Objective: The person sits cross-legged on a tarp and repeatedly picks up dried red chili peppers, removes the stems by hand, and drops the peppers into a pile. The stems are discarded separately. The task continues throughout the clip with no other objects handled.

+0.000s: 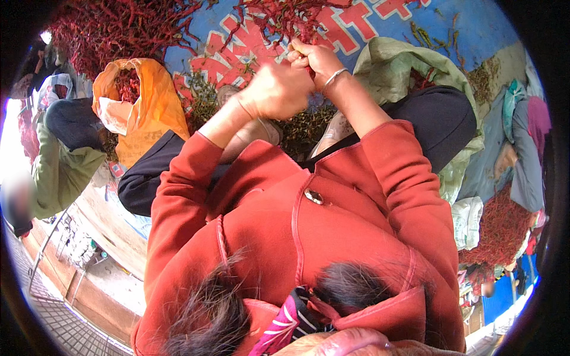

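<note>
My right hand [319, 62], with a bracelet at the wrist, is closed around dried red chillies [310, 73] that show in part below its fingers. Against it, my left hand [279, 91] is curled and blurred by motion; its fingertips are hidden, so I cannot tell what it grips. Just beyond both hands, a loose heap of dried red chillies [285, 20] lies on a blue sheet [378, 18] printed with large red characters. Greenish-brown stem scraps [307, 127] cover the ground between my shoes.
An orange woven sack [153, 107] with chillies inside stands open at my left knee. A pale green sack [378, 62] lies by my right knee. A larger chilli pile [120, 31] rises at upper left. People sit on both sides, showing a green sleeve [60, 178] and a grey sleeve [525, 164].
</note>
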`<action>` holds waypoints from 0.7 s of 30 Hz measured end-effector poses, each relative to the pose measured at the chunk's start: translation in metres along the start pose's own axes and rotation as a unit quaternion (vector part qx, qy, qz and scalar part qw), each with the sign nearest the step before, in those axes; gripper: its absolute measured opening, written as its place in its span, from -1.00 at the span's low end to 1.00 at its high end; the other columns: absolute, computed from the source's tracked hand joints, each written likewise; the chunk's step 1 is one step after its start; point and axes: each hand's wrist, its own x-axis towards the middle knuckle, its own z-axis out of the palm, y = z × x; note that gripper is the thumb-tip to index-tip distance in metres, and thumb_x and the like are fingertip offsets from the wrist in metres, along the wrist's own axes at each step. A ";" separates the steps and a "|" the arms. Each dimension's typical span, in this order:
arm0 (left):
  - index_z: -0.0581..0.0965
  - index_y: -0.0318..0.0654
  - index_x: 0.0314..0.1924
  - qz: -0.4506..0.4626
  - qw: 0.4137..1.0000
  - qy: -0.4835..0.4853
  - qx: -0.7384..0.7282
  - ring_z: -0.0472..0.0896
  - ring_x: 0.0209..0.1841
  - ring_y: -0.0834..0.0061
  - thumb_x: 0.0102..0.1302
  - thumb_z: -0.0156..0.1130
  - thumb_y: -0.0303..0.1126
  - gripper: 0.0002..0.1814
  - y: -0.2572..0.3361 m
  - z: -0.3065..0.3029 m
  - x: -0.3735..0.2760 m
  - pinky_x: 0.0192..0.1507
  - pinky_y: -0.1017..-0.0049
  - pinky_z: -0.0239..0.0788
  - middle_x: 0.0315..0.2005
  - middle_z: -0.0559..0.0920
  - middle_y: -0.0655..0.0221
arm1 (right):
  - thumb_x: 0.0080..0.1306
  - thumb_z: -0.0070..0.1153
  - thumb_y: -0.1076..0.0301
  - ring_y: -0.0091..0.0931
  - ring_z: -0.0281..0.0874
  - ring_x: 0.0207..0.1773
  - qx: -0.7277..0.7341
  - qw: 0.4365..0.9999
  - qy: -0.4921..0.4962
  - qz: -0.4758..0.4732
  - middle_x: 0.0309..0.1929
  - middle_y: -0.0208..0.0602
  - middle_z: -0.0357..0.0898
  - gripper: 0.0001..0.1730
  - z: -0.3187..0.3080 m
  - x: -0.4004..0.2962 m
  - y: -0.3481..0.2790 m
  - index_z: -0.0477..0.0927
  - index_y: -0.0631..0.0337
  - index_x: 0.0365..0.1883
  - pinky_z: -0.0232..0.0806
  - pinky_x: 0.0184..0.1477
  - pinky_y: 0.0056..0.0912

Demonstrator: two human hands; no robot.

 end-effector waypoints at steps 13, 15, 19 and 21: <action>0.66 -0.22 -0.08 -0.357 0.905 0.145 0.179 0.68 -0.14 0.23 0.29 0.29 -0.09 -0.63 -0.188 0.004 -0.012 -0.07 0.29 0.48 -0.25 0.71 0.14 | 0.34 0.08 0.50 -0.44 0.58 -0.50 -0.106 0.964 0.148 -0.194 -0.48 -0.23 0.61 -0.88 0.012 -0.010 -0.027 0.62 0.36 -0.32 0.39 -0.51 -0.46; 0.67 -0.23 -0.24 -0.433 0.862 0.143 0.222 0.67 -0.17 0.14 0.20 0.35 -0.15 -0.71 -0.220 0.025 -0.017 -0.08 0.25 0.48 -0.34 0.70 0.12 | 0.29 0.14 0.52 -0.46 0.54 -0.54 -0.110 0.964 0.166 -0.175 -0.54 -0.21 0.59 -0.89 0.018 -0.009 -0.024 0.62 0.42 -0.29 0.36 -0.51 -0.45; 0.66 -0.25 -0.36 -0.482 0.848 0.161 0.152 0.66 -0.32 0.13 0.16 0.40 -0.21 -0.76 -0.212 0.014 -0.008 -0.20 0.25 0.48 -0.45 0.69 0.17 | 0.23 0.26 0.49 -0.52 0.48 -0.60 -0.120 0.962 0.182 -0.165 -0.57 -0.27 0.58 -0.91 0.008 -0.005 -0.028 0.66 0.34 -0.33 0.31 -0.52 -0.46; 0.63 -0.29 -0.32 -0.545 0.825 0.140 -0.057 0.57 -0.43 0.45 0.20 0.42 -0.17 -0.70 -0.155 -0.015 0.008 -0.33 0.40 0.39 -0.50 0.64 0.34 | 0.20 0.31 0.47 -0.53 0.48 -0.59 -0.119 0.952 0.201 -0.197 -0.57 -0.29 0.59 -0.90 0.005 0.001 -0.025 0.67 0.31 -0.35 0.31 -0.51 -0.45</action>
